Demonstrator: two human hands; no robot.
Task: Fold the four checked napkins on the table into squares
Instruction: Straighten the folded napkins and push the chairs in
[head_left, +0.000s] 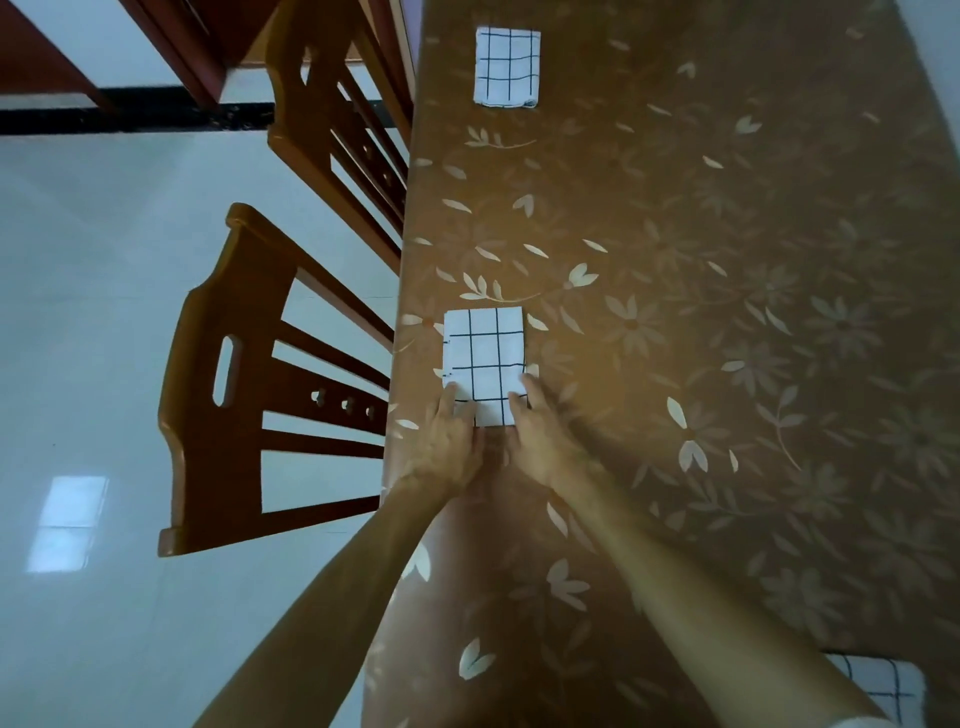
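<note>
Pressing flat: left hand (453, 441) and right hand (537, 436), fingers (451, 396) extended, holding nothing, on near edge of folded napkin (484, 358); table (727, 364) beneath.

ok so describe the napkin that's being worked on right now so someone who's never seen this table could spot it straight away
Find the long table with the brown flowered cover and follow its left edge to the nearer wooden chair. The folded checked napkin lies just inside that edge, level with the chair. Unlike the far napkin and the one at the near right corner, it has the left hand and right hand resting on its near edge.
</note>
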